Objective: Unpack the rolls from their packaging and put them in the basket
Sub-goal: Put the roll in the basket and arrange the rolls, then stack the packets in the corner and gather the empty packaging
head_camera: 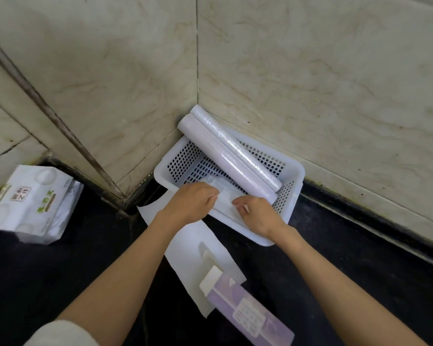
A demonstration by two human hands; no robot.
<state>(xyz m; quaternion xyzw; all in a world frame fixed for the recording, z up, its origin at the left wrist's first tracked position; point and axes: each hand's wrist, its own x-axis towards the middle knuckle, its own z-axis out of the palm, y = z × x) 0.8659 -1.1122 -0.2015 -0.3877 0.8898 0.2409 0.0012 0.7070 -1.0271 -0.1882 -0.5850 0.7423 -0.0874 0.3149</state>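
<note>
Fingers (211,196) on 3rd roll (221,196); 2 rolls (231,156) in basket (294,196)

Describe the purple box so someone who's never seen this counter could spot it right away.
Start at the white perforated basket in the tiled corner and follow the dark counter toward the person. The long purple box lies there on a white sheet of paper, between the forearms. Unlike the pale rolls in the basket, it is flat-sided, open-ended and carries a white label.
</note>
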